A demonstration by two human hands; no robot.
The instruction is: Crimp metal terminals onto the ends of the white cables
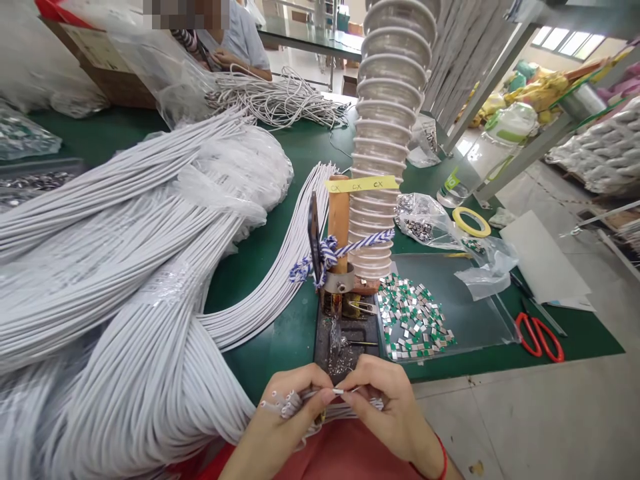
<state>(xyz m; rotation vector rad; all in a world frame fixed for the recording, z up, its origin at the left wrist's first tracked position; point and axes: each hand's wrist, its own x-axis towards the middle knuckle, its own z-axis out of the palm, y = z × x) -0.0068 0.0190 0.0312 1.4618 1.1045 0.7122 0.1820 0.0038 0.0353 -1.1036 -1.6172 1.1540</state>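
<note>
Left hand [287,413] and right hand [387,400], each grip closed, pinch a thin white cable [339,391].

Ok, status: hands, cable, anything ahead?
Left hand and right hand pinching white cable. Other cable ends bunched at left hand. Wooden-handled tool just ahead.

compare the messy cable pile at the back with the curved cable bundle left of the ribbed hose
The cable pile is tangled, looping every way; the curved bundle runs side by side in one bend. The cable pile sits at the far side, the curved bundle nearer the camera. Both are thin, pale cables on the green table.
</note>
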